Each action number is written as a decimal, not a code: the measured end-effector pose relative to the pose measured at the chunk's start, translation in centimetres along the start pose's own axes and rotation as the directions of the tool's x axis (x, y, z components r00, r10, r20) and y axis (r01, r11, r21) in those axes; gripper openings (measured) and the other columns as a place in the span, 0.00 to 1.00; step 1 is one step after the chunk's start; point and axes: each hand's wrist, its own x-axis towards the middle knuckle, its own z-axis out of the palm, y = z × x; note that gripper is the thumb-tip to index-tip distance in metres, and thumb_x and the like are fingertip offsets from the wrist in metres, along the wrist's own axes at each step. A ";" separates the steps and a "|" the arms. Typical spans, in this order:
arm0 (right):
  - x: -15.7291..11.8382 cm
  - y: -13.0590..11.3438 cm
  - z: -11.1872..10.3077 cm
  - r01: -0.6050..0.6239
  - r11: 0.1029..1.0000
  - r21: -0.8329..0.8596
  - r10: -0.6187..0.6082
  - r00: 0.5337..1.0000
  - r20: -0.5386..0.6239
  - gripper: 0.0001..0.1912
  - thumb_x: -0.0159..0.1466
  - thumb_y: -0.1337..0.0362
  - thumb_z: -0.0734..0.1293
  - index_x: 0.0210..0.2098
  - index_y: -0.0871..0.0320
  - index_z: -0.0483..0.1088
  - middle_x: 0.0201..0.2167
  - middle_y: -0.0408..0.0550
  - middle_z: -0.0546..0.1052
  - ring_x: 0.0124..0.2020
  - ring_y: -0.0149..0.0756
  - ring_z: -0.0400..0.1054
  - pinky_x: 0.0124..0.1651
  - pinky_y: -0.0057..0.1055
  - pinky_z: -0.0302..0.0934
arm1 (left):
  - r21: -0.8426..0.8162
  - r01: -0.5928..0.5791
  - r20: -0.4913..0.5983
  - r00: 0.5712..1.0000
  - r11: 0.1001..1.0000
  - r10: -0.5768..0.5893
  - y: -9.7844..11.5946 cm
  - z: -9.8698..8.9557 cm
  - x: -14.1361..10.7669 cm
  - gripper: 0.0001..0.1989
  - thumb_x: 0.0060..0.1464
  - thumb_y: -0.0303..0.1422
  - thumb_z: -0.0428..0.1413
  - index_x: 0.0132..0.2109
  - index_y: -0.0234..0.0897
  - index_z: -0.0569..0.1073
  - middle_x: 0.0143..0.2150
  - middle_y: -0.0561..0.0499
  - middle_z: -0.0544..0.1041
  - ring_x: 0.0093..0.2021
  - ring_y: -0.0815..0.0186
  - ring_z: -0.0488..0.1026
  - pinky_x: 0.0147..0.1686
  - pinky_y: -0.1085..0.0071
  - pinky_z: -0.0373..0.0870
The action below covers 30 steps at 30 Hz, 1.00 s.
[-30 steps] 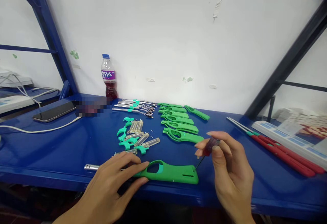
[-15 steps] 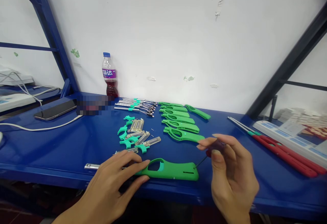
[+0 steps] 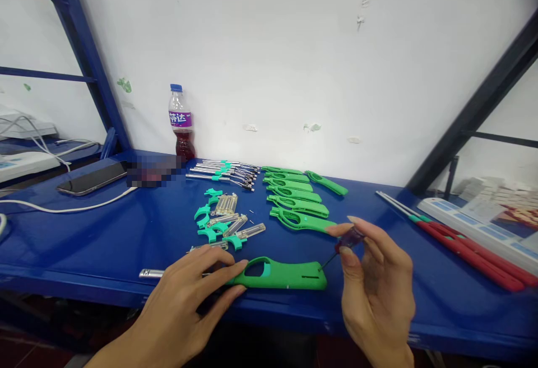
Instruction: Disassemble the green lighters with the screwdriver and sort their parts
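Observation:
A green lighter (image 3: 290, 276) lies flat near the table's front edge, its metal tube pointing left. My left hand (image 3: 197, 289) grips it at the neck, between thumb and fingers, and covers part of the tube. Held in the fingertips of my right hand (image 3: 374, 284) is a small screwdriver (image 3: 349, 238) with a dark purplish handle. Its thin shaft slants down left, and the tip meets the hole at the lighter's right end. Behind lie clear fuel tanks (image 3: 226, 204), teal triggers (image 3: 202, 213) and several green shell halves (image 3: 297, 205).
Metal tubes with wires (image 3: 222, 172) lie at the back. A bottle (image 3: 182, 124) and a phone (image 3: 92, 178) are at the left. Red lighters (image 3: 471, 250) and a white power strip (image 3: 483, 236) lie on the right of the blue table (image 3: 159, 233).
My right hand has shifted slightly left, and its fingers have turned the screwdriver handle into clearer view. The green lighter has tilted a little. My left hand stays on it.

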 end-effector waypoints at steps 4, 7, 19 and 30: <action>0.3 -0.1 -0.1 0.056 0.998 -0.023 -0.056 0.998 -0.002 0.26 0.69 0.74 0.69 0.63 0.48 0.68 0.51 0.48 0.76 0.54 0.44 0.71 0.56 0.47 0.67 | -0.016 0.000 0.014 1.000 1.000 0.000 0.0 0.1 0.0 0.13 0.72 0.32 0.56 0.59 0.44 0.78 0.46 0.49 0.79 0.43 0.64 0.78 0.44 0.67 0.77; 0.4 0.1 0.0 0.070 0.997 -0.029 -0.073 0.991 -0.116 0.27 0.64 0.74 0.74 0.59 0.48 0.71 0.48 0.46 0.74 0.50 0.41 0.70 0.55 0.43 0.67 | -0.031 0.011 0.013 1.000 0.999 -0.010 0.0 0.1 -0.1 0.12 0.73 0.32 0.56 0.59 0.45 0.78 0.46 0.49 0.79 0.43 0.64 0.78 0.45 0.67 0.77; 0.1 0.0 -0.2 -0.003 1.000 0.015 0.004 0.998 -0.057 0.30 0.65 0.73 0.74 0.63 0.46 0.70 0.52 0.46 0.75 0.52 0.40 0.71 0.57 0.40 0.66 | -0.059 0.013 0.021 1.000 0.998 -0.011 -0.3 0.3 -0.5 0.13 0.73 0.31 0.55 0.60 0.45 0.77 0.47 0.49 0.79 0.44 0.64 0.77 0.48 0.65 0.76; 0.4 -0.4 -0.2 -0.158 0.987 -0.006 0.158 0.987 0.008 0.29 0.75 0.66 0.66 0.72 0.46 0.59 0.48 0.48 0.78 0.51 0.40 0.74 0.56 0.42 0.69 | -0.030 -0.023 0.023 0.999 0.999 0.023 -0.3 0.2 -0.2 0.12 0.73 0.31 0.55 0.59 0.44 0.77 0.47 0.51 0.79 0.44 0.65 0.77 0.48 0.67 0.74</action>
